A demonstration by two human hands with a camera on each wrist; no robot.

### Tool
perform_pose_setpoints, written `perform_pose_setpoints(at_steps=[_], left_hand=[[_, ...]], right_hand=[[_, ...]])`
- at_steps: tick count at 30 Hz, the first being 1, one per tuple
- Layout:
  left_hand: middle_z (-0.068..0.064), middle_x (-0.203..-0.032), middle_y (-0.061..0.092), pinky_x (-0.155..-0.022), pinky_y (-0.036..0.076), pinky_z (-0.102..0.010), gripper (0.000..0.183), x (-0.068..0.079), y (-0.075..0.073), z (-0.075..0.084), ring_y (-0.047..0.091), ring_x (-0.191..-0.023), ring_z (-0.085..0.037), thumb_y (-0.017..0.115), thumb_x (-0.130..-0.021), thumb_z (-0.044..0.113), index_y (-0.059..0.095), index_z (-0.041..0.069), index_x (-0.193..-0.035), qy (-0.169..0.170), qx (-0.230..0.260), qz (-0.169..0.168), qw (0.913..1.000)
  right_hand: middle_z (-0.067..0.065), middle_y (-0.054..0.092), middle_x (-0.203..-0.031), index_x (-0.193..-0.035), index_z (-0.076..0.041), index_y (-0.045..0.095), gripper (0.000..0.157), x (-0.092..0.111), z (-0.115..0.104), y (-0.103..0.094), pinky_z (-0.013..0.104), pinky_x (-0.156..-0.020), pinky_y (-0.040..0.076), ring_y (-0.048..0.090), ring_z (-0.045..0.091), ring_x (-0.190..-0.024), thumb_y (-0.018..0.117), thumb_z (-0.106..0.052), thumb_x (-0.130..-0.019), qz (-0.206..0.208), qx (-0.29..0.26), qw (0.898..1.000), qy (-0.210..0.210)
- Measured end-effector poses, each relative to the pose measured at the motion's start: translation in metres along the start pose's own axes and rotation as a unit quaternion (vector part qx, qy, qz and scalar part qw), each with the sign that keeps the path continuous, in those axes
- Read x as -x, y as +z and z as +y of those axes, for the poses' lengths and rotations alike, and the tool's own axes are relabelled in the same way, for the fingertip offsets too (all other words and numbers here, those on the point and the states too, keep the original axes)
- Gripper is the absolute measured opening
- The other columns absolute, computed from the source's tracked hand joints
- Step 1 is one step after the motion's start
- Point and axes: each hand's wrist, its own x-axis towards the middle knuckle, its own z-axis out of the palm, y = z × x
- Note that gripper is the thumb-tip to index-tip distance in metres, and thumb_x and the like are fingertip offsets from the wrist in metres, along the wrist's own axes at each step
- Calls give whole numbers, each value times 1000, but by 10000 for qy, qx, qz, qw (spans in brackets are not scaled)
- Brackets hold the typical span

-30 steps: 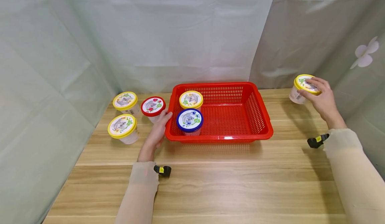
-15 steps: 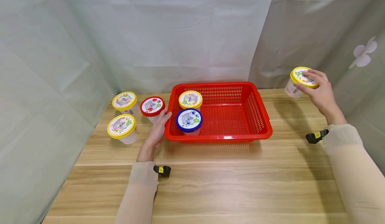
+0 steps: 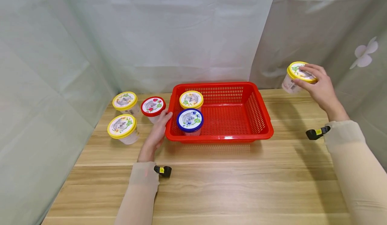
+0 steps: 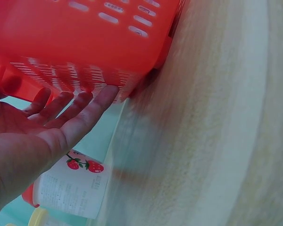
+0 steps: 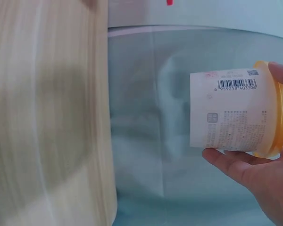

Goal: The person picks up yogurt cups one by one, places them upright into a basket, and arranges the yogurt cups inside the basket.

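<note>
My right hand (image 3: 320,85) grips a white paper tub with a yellow lid (image 3: 291,82), fingers and thumb round the lid and side. The tub is slightly tilted and raised off the table; its barcode side shows in the right wrist view. My left hand (image 3: 157,129) holds the left rim of a red plastic basket (image 3: 266,117), its fingers against the slotted outer wall in the left wrist view. Inside the basket, at its left end, stand a yellow-lidded tub (image 3: 191,99) and a blue-lidded tub (image 3: 190,121).
Left of the basket, a red-lidded tub (image 3: 153,106) stands beside my left hand. Two more yellow-lidded tubs, a rear one (image 3: 124,100) and a front one (image 3: 122,127), stand further left on the wooden table (image 3: 217,181). Pale cloth (image 3: 181,33) hangs behind and at both sides.
My right hand has lifted the yellow-lidded tub upward and carried it somewhat to the left. My left hand and the basket have stayed in place.
</note>
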Motion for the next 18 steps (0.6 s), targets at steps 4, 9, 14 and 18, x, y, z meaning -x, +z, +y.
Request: perform_pose_setpoints(at_steps=[4, 9, 14, 18], left_hand=[[-17, -153, 40, -102, 50, -28, 58, 0, -1, 0, 48, -131, -27, 36, -112, 42, 26, 12, -161, -21, -93, -9, 10000], [-17, -154, 39, -104, 49, -29, 58, -1, -1, 0, 47, -132, -28, 36, -112, 42, 25, 11, -161, -17, -99, -7, 9999], [-17, -155, 38, -108, 47, -33, 59, -1, -1, 0, 46, -134, -28, 36, -113, 40, 24, 10, -161, -48, -47, 25, 10000], [-18, -155, 38, -107, 47, -32, 59, -1, -1, -1, 46, -133, -28, 36, -113, 40, 23, 9, -161, -35, -44, 20, 10000]], right_hand=[[3, 24, -168, -157, -19, 48, 60, -3, -7, 0, 23, -107, 37, 26, 31, -146, 67, -34, -102, -60, -42, 10000, -15], [0, 25, -167, -157, -21, 49, 59, -7, -16, 0, 20, -103, 39, 28, 26, -144, 67, -33, -102, -28, -93, 9999, -60], [-1, 26, -167, -156, -21, 50, 59, -10, -28, 2, 23, -104, 37, 26, 27, -146, 69, -32, -101, -79, -222, 9996, -159], [0, 28, -167, -155, -20, 51, 59, -11, -37, 5, 22, -103, 36, 25, 28, -148, 69, -31, -100, -94, -279, 9993, -226]])
